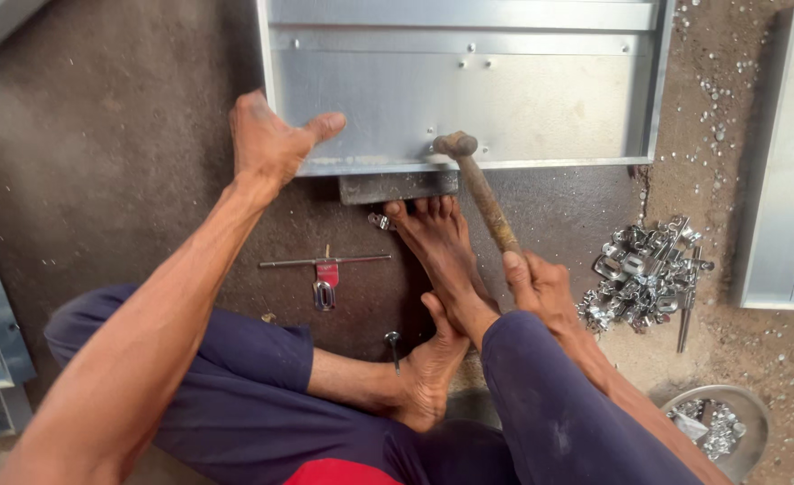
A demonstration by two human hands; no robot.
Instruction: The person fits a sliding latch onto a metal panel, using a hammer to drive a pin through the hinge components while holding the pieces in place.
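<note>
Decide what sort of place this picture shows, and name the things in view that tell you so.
Probably a small sheet-metal workshop, with work done on the floor. The right hand holds a hammer over a galvanised metal panel that the left hand steadies, and a pile of shiny metal fittings lies on the gritty ground.

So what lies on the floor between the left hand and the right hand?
In the head view, between the left hand and right hand: the person's foot and a dark metal block under the sheet-metal panel.

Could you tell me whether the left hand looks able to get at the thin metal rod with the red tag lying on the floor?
Probably yes: the left hand presses the galvanised sheet-metal panel, and the thin metal rod with the red tag lies uncovered just below it.
</note>
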